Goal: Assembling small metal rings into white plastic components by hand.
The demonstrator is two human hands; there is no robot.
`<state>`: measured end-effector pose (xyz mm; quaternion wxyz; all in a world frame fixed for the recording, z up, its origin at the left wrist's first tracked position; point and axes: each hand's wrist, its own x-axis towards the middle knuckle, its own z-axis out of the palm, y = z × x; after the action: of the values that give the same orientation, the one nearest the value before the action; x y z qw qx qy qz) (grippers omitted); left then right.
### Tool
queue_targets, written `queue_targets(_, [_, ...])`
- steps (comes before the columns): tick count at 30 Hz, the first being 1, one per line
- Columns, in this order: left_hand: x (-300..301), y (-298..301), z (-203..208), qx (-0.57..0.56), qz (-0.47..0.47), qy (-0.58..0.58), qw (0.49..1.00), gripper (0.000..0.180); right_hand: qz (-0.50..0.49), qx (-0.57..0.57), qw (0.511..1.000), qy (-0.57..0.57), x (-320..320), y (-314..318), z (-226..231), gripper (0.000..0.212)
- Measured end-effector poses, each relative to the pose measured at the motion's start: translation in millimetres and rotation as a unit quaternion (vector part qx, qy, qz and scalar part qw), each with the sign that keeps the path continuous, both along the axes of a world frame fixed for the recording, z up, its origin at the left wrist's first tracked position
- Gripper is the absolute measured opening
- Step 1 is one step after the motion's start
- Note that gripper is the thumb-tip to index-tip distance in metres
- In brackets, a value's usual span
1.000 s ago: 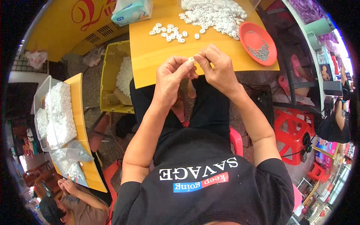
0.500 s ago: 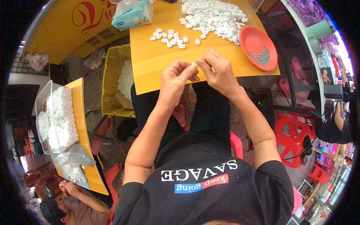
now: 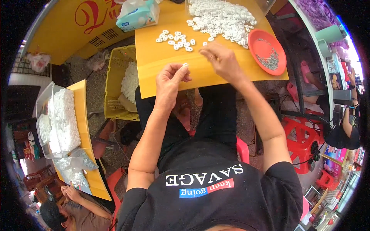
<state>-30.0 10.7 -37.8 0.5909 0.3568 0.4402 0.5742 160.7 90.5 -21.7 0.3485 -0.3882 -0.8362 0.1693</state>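
Between the thumb and curled fingers of my left hand [image 3: 172, 77] is a small white oval plastic piece [image 3: 185, 65], held at the table's near edge. My right hand [image 3: 221, 61] is apart from it, over the table. Its thumb and fingertips are pressed together and slightly blurred, so whatever they may hold cannot be made out. Just beyond those fingertips lies a loose white piece [image 3: 204, 44]. A group of similar two-holed pieces [image 3: 176, 39] is spread farther left. To the right, a red plate [image 3: 283, 61] holds thin grey metal pins [image 3: 271, 61].
A large heap of white pieces [image 3: 221, 17] spills from a clear bin at the back. A tissue pack [image 3: 138, 16] sits at the back left. Left of the yellow table [image 3: 154, 84] stands a yellow crate [image 3: 111, 82]. Another person [image 3: 83, 210] works at a side table.
My hands have come apart. The left moved slightly left, keeping the white piece, while the right lifted away toward the loose pieces.
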Motion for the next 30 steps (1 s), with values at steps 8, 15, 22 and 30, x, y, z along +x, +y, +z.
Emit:
queue_targets(8, [-12, -7, -4, -0.019, 0.017, -0.039, 0.999, 0.014, 0.088, 0.19, 0.952, -0.223, 27, 66, -2, 0.017])
queue_targets(15, [-11, -11, 6, -0.021, 0.032, -0.027, 0.999, 0.015, 0.044, 0.008, 0.995, -0.084, 7, 40, -10, 0.017])
queue_targets(22, [1, -19, 34, 0.008, 0.034, -0.072, 0.997, 0.016, 0.064, -0.487, 0.779, 0.391, -15, -36, 36, 0.028])
queue_targets(30, [9, -32, 50, 0.024, 0.0, -0.12, 0.993, 0.014, 0.087, -0.482, 0.752, 0.441, -15, -64, 49, 0.029])
